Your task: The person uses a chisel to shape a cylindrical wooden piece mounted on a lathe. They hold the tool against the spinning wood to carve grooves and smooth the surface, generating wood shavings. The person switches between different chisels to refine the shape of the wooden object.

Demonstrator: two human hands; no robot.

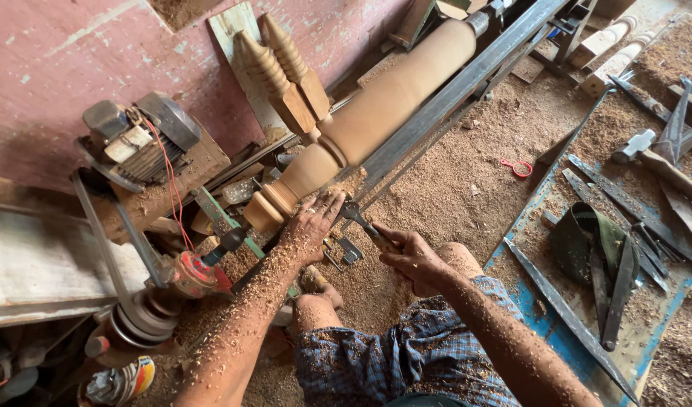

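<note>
A long turned wooden post lies in a floor lathe, running from lower left to upper right. My left hand, dusted with sawdust, rests with spread fingers on the tool rest and against the post's beaded end. My right hand grips the handle of a metal chisel, whose tip meets the wood near my left fingers. My knees and checked blue shorts sit below.
An electric motor with red wires stands at left, with a belt pulley below it. Two carved legs lean on the pink wall. A blue tray at right holds several chisels and a hammer. Sawdust covers the floor.
</note>
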